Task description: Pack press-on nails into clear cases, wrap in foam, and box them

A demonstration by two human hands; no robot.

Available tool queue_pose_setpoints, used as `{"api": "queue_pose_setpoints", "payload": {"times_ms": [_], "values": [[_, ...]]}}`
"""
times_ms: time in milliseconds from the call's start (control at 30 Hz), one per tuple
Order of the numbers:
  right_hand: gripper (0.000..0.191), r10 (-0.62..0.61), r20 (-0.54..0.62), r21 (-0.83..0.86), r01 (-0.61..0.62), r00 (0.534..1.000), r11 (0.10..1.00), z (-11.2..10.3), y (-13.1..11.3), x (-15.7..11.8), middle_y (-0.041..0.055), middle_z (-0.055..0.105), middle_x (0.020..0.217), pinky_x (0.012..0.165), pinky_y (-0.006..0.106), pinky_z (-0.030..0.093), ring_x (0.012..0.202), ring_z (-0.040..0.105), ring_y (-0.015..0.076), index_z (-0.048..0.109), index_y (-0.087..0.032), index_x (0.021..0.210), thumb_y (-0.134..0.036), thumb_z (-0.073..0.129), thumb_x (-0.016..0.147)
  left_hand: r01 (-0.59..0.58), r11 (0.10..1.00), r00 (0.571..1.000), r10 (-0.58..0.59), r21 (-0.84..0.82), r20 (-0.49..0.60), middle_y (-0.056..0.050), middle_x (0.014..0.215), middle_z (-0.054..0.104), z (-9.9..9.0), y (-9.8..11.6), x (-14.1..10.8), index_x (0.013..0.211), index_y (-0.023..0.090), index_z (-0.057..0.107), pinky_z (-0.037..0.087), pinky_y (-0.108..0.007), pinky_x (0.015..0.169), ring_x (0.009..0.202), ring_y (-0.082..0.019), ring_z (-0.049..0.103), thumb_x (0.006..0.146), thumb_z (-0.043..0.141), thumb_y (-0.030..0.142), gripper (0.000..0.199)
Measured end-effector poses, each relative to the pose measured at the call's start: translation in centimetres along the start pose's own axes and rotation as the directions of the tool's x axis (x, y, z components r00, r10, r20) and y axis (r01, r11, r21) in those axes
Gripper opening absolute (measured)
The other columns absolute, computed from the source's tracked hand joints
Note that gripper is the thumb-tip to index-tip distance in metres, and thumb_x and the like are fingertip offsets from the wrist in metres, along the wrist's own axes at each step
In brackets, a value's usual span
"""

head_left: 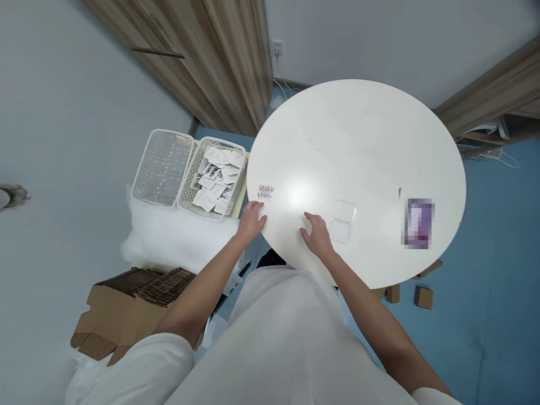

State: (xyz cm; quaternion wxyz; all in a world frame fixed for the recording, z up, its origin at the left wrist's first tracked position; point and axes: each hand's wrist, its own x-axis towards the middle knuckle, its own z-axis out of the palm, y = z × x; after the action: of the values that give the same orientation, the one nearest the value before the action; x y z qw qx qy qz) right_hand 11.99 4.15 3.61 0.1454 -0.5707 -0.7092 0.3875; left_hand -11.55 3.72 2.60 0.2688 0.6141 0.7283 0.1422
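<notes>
My left hand (252, 221) is at the near left edge of the round white table (358, 135), thumb apart from the fingers and nothing visible in it. Just beyond its fingertips lies a small clear piece with rows of pinkish, shiny bits (265, 192), too small to name. Over the table's near side, my right hand (318, 235) is open, its thumb and forefinger spread. To its right a clear plastic case (345, 211) lies unfolded, its two halves flat on the table.
Left of the table stand a white basket of printed cards (213, 183) and a white basket of clear plastic cases (162, 169). Below them are white wrapping (177, 233) and a cardboard box (113, 318). A blurred purple item (418, 224) lies at the table's right.
</notes>
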Motion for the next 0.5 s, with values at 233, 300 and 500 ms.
{"api": "queue_pose_setpoints", "payload": {"times_ms": [233,300,500], "values": [[0.045,0.007,0.056,-0.130,0.000,0.998,0.992,4.8,-3.5,6.5,0.0115,0.045,0.114,0.086,0.043,0.040,0.107,0.040,0.0275,0.042,-0.020,0.122,-0.030,0.048,0.078,0.039,0.983,0.974,-0.078,0.182,0.214,-0.013,0.117,0.044,-2.7,-2.5,5.7,0.128,0.018,0.031,0.044,-0.032,0.072,0.099,-0.027,0.051,0.075,0.057,0.026,0.059],[0.047,0.009,0.049,-0.151,-0.001,0.999,0.989,5.8,-4.2,8.1,0.0116,0.044,0.114,0.086,0.042,0.040,0.107,0.040,0.0275,0.042,-0.020,0.122,-0.031,0.050,0.078,0.032,0.985,0.967,-0.074,0.172,0.245,-0.013,0.116,0.043,-2.6,-2.5,6.6,0.131,0.018,0.027,0.043,-0.031,0.071,0.101,-0.027,0.050,0.076,0.057,0.027,0.064],[0.060,0.045,0.013,-0.224,-0.041,0.999,0.974,7.6,-5.1,11.5,0.0108,0.045,0.111,0.081,0.042,0.040,0.102,0.042,0.0278,0.035,-0.022,0.127,-0.029,0.058,0.072,0.009,0.996,0.958,-0.035,0.090,0.285,-0.009,0.112,0.043,-2.7,-3.1,8.3,0.131,0.022,0.030,0.042,-0.029,0.075,0.100,-0.023,0.050,0.071,0.063,0.021,0.068]]}}
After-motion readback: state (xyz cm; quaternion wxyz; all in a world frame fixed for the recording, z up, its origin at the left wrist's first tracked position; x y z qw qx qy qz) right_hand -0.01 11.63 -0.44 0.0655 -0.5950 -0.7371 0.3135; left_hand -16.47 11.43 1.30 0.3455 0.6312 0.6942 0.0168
